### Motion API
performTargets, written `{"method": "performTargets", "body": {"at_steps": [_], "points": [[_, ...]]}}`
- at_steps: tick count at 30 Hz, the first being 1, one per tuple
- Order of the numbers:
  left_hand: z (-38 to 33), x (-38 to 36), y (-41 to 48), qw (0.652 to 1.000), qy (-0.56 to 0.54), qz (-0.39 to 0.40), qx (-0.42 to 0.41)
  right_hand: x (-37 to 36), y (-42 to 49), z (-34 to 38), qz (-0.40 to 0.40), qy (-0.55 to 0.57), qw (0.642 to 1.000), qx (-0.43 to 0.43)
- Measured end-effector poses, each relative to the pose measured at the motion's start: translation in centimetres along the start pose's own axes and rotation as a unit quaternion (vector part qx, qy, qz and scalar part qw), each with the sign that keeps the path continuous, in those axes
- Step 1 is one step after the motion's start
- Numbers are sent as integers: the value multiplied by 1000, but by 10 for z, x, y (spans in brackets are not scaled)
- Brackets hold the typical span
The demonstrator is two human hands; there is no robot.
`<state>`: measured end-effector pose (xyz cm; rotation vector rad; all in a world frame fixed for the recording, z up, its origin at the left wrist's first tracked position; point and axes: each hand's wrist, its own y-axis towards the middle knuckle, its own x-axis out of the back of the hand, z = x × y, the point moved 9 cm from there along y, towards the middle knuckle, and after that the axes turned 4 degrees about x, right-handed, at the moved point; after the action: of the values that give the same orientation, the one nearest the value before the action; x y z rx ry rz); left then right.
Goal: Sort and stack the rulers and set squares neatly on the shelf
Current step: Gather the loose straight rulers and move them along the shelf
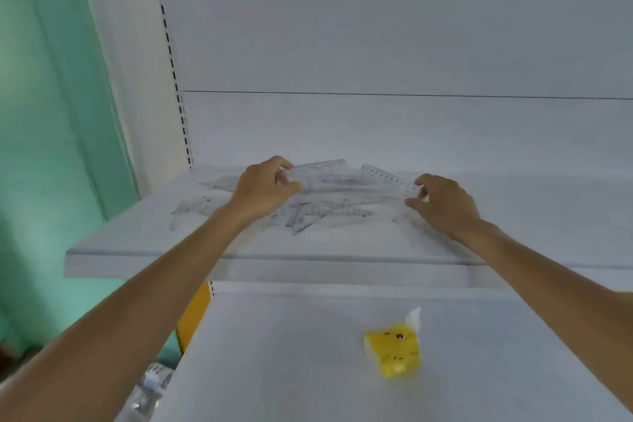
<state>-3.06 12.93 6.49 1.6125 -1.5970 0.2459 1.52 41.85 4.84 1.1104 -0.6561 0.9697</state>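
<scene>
Both arms reach forward; left hand [263, 190] and right hand [443, 204], fingers [282, 163] curled, seemingly pinch opposite ends of a clear ruler [342, 180].

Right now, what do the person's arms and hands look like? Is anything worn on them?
Both arms are bare: no sleeve shows on the left forearm or the right forearm. The left hand and right hand wear no gloves, and no watch, ring or bracelet is visible.
</scene>
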Motion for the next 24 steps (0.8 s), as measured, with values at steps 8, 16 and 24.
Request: {"method": "performTargets", "body": {"at_steps": [8,16,24], "points": [[-118,-122,14,991,-54,97,-73,84,-48,-156,-46,-80,988,-121],[-262,-254,4,975,-51,136,-166,179,-96,-312,-72,-57,977,-191],[-359,-353,-4,965,-93,154,-193,231,-128,-434,-76,-48,966,-243]]}}
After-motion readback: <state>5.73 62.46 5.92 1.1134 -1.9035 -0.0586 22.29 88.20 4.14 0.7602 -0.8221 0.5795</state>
